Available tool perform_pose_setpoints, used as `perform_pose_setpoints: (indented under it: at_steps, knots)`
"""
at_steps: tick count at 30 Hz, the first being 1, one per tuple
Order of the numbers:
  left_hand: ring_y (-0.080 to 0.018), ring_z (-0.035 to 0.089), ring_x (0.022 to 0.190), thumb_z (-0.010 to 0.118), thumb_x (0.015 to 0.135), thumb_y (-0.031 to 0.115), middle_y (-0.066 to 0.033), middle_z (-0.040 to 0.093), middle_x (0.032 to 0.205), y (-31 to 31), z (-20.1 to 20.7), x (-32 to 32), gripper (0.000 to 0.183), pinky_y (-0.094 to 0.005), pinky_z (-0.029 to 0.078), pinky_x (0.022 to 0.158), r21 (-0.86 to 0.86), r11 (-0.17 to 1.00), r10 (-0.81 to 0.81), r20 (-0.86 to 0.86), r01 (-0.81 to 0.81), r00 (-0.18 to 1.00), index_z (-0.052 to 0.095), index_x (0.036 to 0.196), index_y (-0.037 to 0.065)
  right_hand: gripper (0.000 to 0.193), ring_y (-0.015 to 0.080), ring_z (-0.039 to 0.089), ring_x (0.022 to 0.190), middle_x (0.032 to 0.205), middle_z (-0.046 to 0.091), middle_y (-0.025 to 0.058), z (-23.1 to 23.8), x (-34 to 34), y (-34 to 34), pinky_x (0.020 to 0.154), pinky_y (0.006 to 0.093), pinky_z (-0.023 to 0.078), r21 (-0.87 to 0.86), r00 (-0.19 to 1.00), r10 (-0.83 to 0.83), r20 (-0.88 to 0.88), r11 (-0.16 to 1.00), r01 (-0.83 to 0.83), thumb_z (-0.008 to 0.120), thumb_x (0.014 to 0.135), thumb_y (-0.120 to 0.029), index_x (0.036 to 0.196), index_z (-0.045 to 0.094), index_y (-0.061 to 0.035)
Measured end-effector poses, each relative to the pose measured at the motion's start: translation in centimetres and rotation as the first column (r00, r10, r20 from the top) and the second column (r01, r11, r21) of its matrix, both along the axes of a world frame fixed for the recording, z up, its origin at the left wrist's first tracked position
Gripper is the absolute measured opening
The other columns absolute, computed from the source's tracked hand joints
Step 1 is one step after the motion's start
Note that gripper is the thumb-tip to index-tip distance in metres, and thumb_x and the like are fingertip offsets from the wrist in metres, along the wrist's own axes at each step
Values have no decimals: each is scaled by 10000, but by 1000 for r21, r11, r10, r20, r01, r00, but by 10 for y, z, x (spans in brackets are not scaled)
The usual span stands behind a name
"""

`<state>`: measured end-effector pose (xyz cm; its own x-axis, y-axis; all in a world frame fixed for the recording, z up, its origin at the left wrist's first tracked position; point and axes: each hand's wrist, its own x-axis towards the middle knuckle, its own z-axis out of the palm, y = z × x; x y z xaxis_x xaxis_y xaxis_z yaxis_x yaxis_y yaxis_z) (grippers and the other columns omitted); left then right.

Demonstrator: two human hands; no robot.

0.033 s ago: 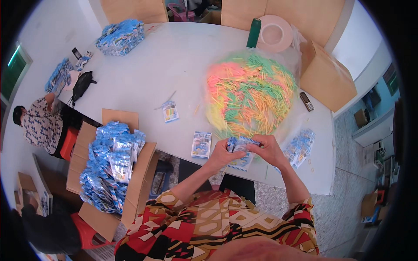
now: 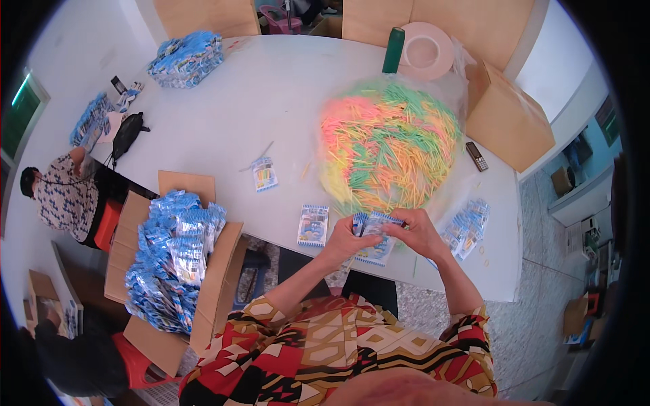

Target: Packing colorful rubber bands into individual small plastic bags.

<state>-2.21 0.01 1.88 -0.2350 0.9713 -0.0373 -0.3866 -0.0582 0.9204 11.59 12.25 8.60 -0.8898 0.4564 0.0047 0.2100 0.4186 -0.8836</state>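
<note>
At the near edge of the table, my left hand point(image 2: 347, 241) and my right hand point(image 2: 416, 232) pinch a small blue-and-white plastic packet point(image 2: 378, 254) between them. The fingers of both hands are closed on its upper part and partly hide it. Just left of my left hand lies a stack of similar packets point(image 2: 313, 226). Beyond my hands sits a big clear plastic bag full of thin sticks point(image 2: 393, 149) in pink, green, yellow and orange. To the right of my right hand, a loose pile of packets point(image 2: 467, 229) rests on the table.
An open cardboard box point(image 2: 223, 291) heaped with packets stands at the left. Another packet point(image 2: 265, 174) lies mid-table. At the right are a phone point(image 2: 477, 156) and a cardboard carton point(image 2: 511, 115); a green cylinder point(image 2: 393, 51) stands far back. Another person point(image 2: 64, 193) sits at far left.
</note>
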Motion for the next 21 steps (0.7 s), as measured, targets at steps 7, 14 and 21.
perform_pose_setpoints:
  at_steps: [7,14,21]
  knots:
    - [-76,601,783,688,753,51,-32,644,913,-6,-2,0,263,-230,486,684,-169,978,-93,155,119,984,607,1000,12,172,255,538,654,754,576,151,1,-3,0,617,312,442,291,993,102,57,950,-114,620,787,-100,921,592,6]
    - [-35,547,652,698,750,64,3,627,753,-6,14,-6,122,-205,449,563,-101,989,101,-64,-107,993,653,846,3,198,237,545,678,782,590,114,6,-15,2,642,296,446,287,988,143,-66,951,-118,607,784,-80,968,579,-13]
    - [-92,602,665,693,739,9,-60,655,810,-2,10,-5,133,-231,490,603,-97,983,163,92,-154,982,641,861,-5,231,87,515,712,860,586,-5,2,-6,-4,625,243,428,129,977,15,-212,992,12,660,761,-65,981,594,-51]
